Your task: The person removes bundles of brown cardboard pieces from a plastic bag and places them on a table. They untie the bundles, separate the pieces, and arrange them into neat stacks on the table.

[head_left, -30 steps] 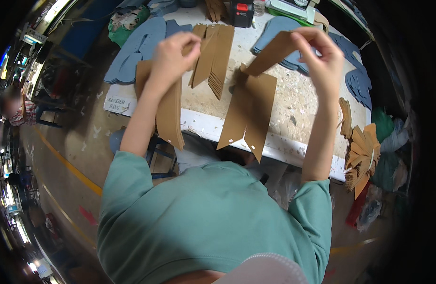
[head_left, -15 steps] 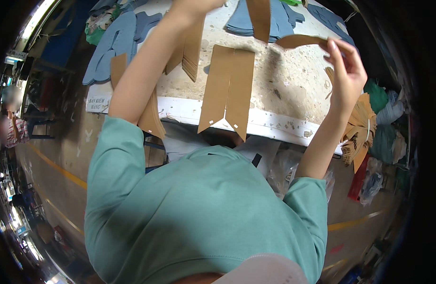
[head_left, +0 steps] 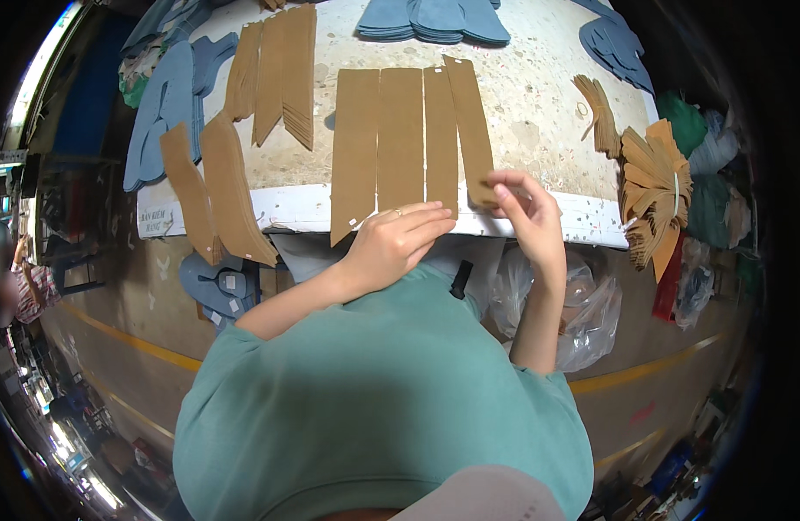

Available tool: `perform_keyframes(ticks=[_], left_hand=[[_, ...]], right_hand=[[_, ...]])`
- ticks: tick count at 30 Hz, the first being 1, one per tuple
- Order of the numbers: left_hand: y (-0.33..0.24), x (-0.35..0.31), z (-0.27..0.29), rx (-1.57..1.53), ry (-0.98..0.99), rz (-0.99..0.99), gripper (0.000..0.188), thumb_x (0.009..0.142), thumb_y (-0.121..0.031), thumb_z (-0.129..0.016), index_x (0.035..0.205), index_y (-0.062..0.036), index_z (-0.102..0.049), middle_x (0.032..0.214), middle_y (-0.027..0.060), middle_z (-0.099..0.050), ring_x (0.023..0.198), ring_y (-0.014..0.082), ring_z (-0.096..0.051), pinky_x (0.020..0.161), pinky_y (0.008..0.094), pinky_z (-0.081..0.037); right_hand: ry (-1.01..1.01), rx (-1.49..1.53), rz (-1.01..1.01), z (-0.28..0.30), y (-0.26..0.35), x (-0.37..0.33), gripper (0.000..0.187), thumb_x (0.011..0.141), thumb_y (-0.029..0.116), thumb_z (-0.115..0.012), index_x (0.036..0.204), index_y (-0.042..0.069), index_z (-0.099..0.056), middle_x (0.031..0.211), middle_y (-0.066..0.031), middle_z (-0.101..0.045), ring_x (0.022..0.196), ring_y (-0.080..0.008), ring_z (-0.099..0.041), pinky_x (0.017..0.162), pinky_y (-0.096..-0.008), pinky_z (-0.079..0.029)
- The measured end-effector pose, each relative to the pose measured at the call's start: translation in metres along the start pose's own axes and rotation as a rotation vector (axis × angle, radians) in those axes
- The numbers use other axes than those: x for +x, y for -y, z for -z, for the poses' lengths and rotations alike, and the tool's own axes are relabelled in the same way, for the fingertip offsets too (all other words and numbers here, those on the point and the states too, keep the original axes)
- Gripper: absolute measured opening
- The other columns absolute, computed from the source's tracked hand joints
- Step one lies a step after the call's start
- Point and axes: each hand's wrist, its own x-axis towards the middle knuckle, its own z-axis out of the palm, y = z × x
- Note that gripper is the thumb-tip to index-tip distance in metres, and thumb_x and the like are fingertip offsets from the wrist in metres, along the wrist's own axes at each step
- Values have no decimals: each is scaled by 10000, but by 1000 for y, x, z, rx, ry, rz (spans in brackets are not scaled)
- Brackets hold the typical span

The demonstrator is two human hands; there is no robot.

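Several flat brown strips, looking like cut fabric or leather, lie side by side on the pale, speckled table (head_left: pixel 530 104) in front of me. My left hand (head_left: pixel 395 243) rests flat across the lower ends of the middle strips (head_left: pixel 401 139), fingers stretched out and together. My right hand (head_left: pixel 532 217) pinches the lower right corner of the rightmost brown strip (head_left: pixel 471 130) between thumb and fingers. That strip lies slightly slanted, with a narrow gap beside its neighbour lower down. Small white tags show on some strips; my left hand hides the lower ends of others.
Stacked brown pieces (head_left: pixel 285 78) and curved brown stacks (head_left: pixel 230 178) lie at the left, the latter overhanging the front edge. Blue-grey cut pieces (head_left: pixel 439 22) are at the back. A tied brown bundle (head_left: pixel 656 187) hangs at the right edge. Clear plastic bags (head_left: pixel 586 321) sit below.
My left hand has come down from the far side onto the strips. My right hand has moved nearer and left. Two more strips now lie beside the pair on the table.
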Motion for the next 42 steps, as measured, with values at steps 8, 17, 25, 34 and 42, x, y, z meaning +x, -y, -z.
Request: perform_keyframes(ticks=[8, 17, 25, 34, 42], left_hand=[[-2, -9, 1, 152, -55, -104, 270, 723, -5, -682, 990, -39, -696, 1050, 88, -683, 1045, 244, -643, 912, 407, -521], [-2, -6, -1, 110, 50, 19, 497, 802, -295, -718, 1225, -62, -600, 1332, 139, -528, 1247, 298, -497, 1036, 476, -381], [2, -6, -13, 364, 236, 95, 752, 868, -478, -582, 1463, -100, -322, 1530, 161, -245, 1404, 316, -263, 1121, 493, -237], [-3, -1, 1, 262, 248, 83, 665, 874, -417, -613, 1421, -108, -396, 1506, 163, -295, 1390, 321, -291, 1118, 479, -254], [35, 2, 146, 118, -142, 298, 231, 841, -116, -650, 1056, -43, -692, 998, 117, -700, 935, 231, -670, 826, 312, -515]], right_hand=[[-74, 127, -147, 1, 3, 22, 533, 1005, 448, -408, 1125, -29, -612, 1032, -119, -638, 863, -178, -650, 802, -286, -522], [-182, 79, 7, -17, -10, 16, 201, 915, 144, -635, 1005, -28, -685, 922, -98, -668, 788, -97, -623, 714, -208, -498], [-140, -133, 136, -13, -11, 13, 365, 805, -45, -656, 1168, -3, -641, 993, -60, -617, 730, -56, -564, 664, -194, -483], [40, -200, 149, -13, -11, 8, 467, 811, -76, -625, 1268, 9, -579, 1083, -38, -565, 773, -51, -516, 687, -178, -453], [53, -617, 187, -7, 16, 25, 346, 751, 32, -710, 1095, 55, -687, 759, -47, -516, 620, -126, -510, 589, -256, -445]])
